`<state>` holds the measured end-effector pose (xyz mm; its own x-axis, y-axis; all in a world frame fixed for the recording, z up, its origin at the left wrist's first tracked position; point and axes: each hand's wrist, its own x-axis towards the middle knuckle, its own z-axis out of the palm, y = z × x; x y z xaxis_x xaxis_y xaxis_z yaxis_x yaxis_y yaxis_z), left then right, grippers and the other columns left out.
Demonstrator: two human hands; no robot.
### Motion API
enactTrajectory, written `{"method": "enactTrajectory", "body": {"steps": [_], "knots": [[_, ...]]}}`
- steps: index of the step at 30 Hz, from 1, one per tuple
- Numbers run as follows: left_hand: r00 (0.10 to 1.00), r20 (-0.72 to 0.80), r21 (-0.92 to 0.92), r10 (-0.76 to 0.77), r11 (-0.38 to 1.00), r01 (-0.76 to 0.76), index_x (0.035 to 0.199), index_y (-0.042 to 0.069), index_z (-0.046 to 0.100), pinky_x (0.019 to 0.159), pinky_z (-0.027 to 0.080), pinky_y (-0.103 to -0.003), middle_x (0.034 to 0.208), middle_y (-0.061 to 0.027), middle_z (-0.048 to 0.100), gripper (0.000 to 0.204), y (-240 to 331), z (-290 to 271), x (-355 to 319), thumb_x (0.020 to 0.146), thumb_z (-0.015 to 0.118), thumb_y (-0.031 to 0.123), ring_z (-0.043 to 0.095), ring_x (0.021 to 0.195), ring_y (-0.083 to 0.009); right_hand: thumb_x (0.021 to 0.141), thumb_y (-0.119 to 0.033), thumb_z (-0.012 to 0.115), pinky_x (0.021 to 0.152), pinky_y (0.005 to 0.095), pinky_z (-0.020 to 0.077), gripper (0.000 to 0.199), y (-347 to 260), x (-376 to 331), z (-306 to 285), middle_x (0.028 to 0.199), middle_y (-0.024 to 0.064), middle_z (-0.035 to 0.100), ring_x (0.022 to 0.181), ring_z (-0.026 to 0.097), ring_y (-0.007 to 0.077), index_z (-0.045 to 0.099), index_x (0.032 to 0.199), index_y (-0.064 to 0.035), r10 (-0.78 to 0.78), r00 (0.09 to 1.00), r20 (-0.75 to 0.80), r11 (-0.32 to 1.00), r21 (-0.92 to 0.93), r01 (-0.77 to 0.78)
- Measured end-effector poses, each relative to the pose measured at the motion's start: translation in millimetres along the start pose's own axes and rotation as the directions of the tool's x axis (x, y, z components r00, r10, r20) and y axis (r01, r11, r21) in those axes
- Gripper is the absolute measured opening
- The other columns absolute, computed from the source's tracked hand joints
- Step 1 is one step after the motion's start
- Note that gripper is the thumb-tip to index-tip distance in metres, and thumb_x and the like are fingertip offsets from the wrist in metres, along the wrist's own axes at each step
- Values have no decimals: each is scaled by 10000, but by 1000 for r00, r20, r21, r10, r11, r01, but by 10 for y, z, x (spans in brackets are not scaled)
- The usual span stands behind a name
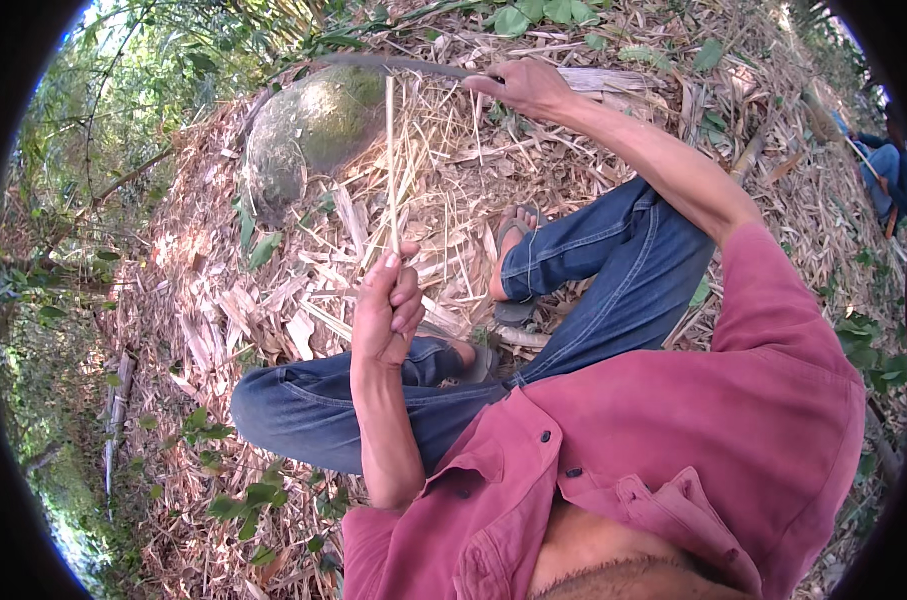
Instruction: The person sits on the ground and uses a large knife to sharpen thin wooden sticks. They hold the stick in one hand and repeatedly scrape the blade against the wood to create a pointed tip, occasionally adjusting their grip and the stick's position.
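Observation:
My left hand (387, 305) is closed around the lower end of a thin pale stick (392, 165), which looks like split bamboo. The stick points upright, away from me. In my right hand (527, 88) is the handle of a long-bladed knife (419, 66), mostly covered by the fingers. Its dark blade reaches left, close to the stick's far tip; whether they touch I cannot tell. Beyond the stick, a rounded mossy boulder (339, 115) lies partly under the blade's far end.
Pale shavings and thin strips (439, 160) litter the ground between the boulder and my sandalled feet (514, 245). Dry leaves cover the slope, with green plants (249, 505) at left. At the far right edge, part of another person in blue clothing (886, 175) shows.

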<state>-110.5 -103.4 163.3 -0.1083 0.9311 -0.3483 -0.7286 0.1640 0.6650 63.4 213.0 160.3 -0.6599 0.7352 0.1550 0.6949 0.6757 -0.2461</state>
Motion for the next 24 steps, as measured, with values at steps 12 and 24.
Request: {"method": "enactTrajectory", "body": {"steps": [12,24], "knots": [[907,-250,-110,340,920,-375,1154,72,570,748,502,-255,953,-11,622,273,-40,-45,461,906,596,182,589,854,-90,915,-299,566,535,251,505,358,-1287,-1135,113,772,105,680,572,608,117,639,977,46,-90,967,237,366,911,-189],[925,-197,748,326,659,-73,1178,23,548,683,547,-282,953,-106,656,323,-42,69,126,907,585,194,655,814,-181,873,-175,626,522,219,465,219,-1010,-1149,135,682,25,622,582,578,74,621,985,13,-49,951,305,409,875,-259]]}}
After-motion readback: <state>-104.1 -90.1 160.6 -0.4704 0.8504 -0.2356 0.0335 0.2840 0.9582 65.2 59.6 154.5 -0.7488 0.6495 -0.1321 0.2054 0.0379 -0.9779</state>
